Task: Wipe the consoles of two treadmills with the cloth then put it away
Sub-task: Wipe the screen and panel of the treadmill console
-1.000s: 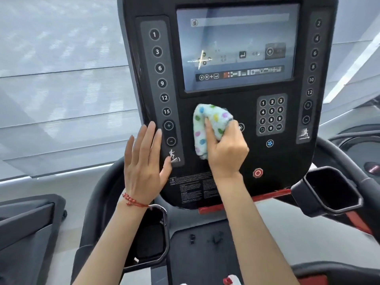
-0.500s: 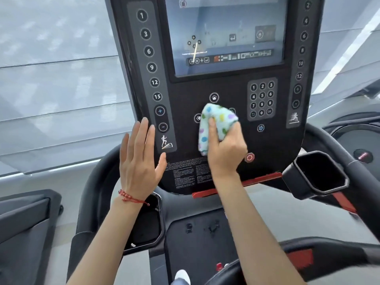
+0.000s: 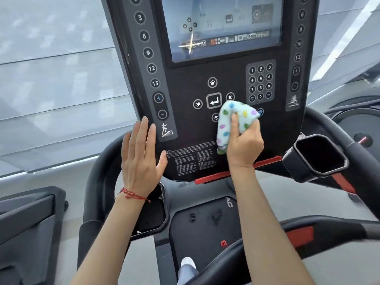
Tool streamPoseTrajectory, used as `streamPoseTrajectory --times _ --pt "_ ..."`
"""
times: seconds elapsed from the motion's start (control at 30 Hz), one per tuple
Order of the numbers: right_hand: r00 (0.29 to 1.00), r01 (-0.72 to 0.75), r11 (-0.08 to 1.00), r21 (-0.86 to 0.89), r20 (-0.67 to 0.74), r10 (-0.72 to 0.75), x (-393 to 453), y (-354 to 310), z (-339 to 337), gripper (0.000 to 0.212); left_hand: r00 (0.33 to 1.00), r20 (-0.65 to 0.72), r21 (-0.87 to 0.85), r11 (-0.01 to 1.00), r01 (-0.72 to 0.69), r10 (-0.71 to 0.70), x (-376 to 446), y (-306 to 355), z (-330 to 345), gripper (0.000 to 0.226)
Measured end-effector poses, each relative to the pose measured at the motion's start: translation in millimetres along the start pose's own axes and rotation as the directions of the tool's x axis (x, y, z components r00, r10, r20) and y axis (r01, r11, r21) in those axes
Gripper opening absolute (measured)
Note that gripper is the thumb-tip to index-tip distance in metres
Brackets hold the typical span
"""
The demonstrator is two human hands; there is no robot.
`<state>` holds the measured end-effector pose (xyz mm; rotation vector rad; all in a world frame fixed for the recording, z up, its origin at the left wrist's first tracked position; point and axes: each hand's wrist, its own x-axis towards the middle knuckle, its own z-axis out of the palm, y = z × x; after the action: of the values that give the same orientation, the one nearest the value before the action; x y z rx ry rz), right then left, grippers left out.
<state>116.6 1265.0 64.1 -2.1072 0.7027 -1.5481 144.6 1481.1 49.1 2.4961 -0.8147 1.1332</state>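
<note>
Showing keypad (image 3: 260,82) digits, "OK"

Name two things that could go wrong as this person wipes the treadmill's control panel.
1. The right hand presses the bunched, dotted white cloth right beside the square enter button while the screen is lit, so a button might get pressed.
2. The cloth is balled up, so little of it touches the black console; patches may be missed.

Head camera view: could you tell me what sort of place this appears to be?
Most likely a gym: a treadmill console with a touchscreen and numbered button strips, curved handlebars, and part of another machine alongside.
</note>
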Motion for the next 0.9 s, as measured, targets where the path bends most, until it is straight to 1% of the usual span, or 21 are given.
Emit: streamPoseTrajectory --times 0.07,0.13,0.2,0.23,0.3,0.37,0.43,0.5,0.6,0.67,0.73,0.83,0.9 --pt "0.993 -0.115 0.993 0.003 -0.011 0.115 5.1 8.8 -4.0 0.065 1.000 -0.001 0.002 1.000 -0.003 0.003 -0.2 0.2 0.6 0.051" --pt "0.980 -0.197 0.980 0.018 -0.009 0.198 2.0 4.6 -4.5 0.058 1.000 0.003 0.009 1.000 -0.010 0.010 -0.5 0.3 -0.3 0.051" --pt "0.972 -0.236 0.971 0.026 -0.001 0.236 -6.6 -5.3 -3.6 0.047 1.000 0.009 0.012 1.000 -0.024 0.024 -1.5 -0.2 -1.3 0.051" --pt "0.972 -0.234 0.972 0.036 0.014 0.234 -11.8 -11.2 -3.2 0.046 0.999 0.013 0.011 0.999 -0.033 0.033 -2.2 -0.7 -1.2 0.051" --pt "0.987 -0.154 0.987 0.048 0.053 0.151 -27.0 -23.6 -1.3 0.049 0.998 0.022 0.011 0.999 -0.052 0.052 -2.9 -2.5 -1.8 0.051" --pt "0.995 -0.018 0.998 0.060 0.097 0.012 -48.2 -38.4 1.5 0.053 0.997 0.027 0.012 0.997 -0.070 0.069 -1.6 -4.4 -2.6 0.050" --pt "0.985 0.091 0.993 0.073 0.143 -0.100 -66.7 -52.3 3.2 0.047 0.996 0.024 0.003 0.996 -0.087 0.087 1.5 -5.4 -3.1 0.049" --pt "0.973 0.157 0.985 0.069 0.162 -0.166 -74.6 -56.2 4.1 0.039 0.995 0.023 -0.006 0.995 -0.102 0.102 5.5 -5.1 -3.0 0.048" --pt "0.946 0.271 0.961 0.048 0.171 -0.275 -65.3 -46.0 3.7 0.034 0.991 0.034 -0.012 0.992 -0.126 0.126 11.1 -0.3 -2.1 0.048" --pt "0.942 0.289 0.957 0.027 0.170 -0.289 -54.2 -37.6 2.0 0.035 0.989 0.037 -0.010 0.989 -0.145 0.145 15.6 6.3 -1.9 0.047" --pt "0.966 0.218 0.976 0.005 0.141 -0.217 -41.5 -27.0 1.2 0.042 0.986 0.031 -0.003 0.986 -0.166 0.166 21.4 13.8 -1.1 0.046" --pt "0.998 0.012 1.000 -0.025 0.067 -0.010 -11.3 1.1 -2.7 0.055 0.981 0.028 -0.002 0.981 -0.194 0.194 31.0 24.1 2.7 0.045" --pt "0.990 -0.143 0.989 -0.043 0.006 0.143 13.4 25.1 -10.1 0.052 0.977 0.048 0.009 0.978 -0.206 0.206 34.3 28.3 5.8 0.045"
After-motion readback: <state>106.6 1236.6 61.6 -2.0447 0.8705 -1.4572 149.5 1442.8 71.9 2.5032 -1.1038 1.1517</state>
